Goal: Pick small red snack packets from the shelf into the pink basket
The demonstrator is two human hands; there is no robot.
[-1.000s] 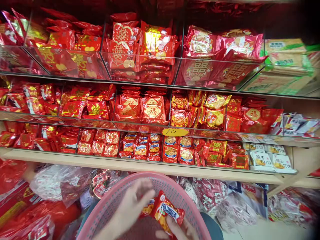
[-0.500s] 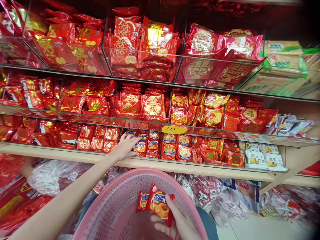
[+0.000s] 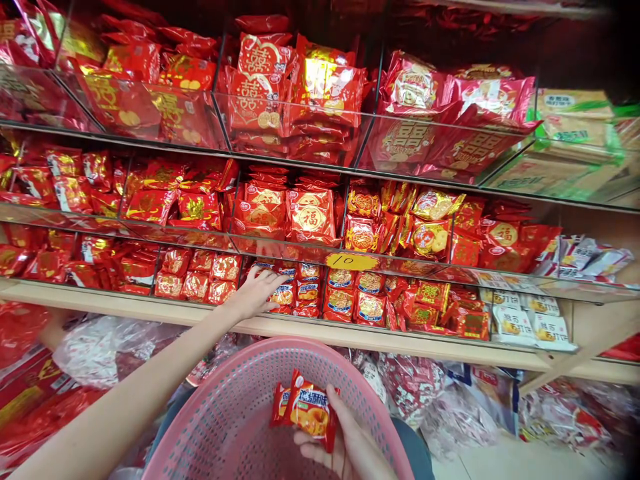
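My left hand [image 3: 256,292] reaches into the lowest shelf row and rests over the red and blue-lettered biscuit packets [image 3: 307,291] stacked there. Its fingers are stretched out and apart, with the tips partly hidden among the packets. Over the pink plastic basket [image 3: 220,393], my right hand [image 3: 345,433] grips red biscuit packets [image 3: 311,408] of the same kind between thumb and fingers. Two overlap in it, the front one showing blue and white lettering and a picture of a round biscuit. The basket has a perforated wall and stands between my legs.
Tiered shelves with clear dividers hold red and gold snack packets [image 3: 310,213]. A yellow price tag [image 3: 352,261] marked 10 hangs on the middle front strip. Below the wooden shelf edge [image 3: 300,328] lie plastic-bagged goods [image 3: 410,380]. White packets [image 3: 530,321] sit at the right.
My right hand has turned its packets more upright and shifted them slightly left. My left hand stays at the same packets with little movement. The view has shifted slightly.
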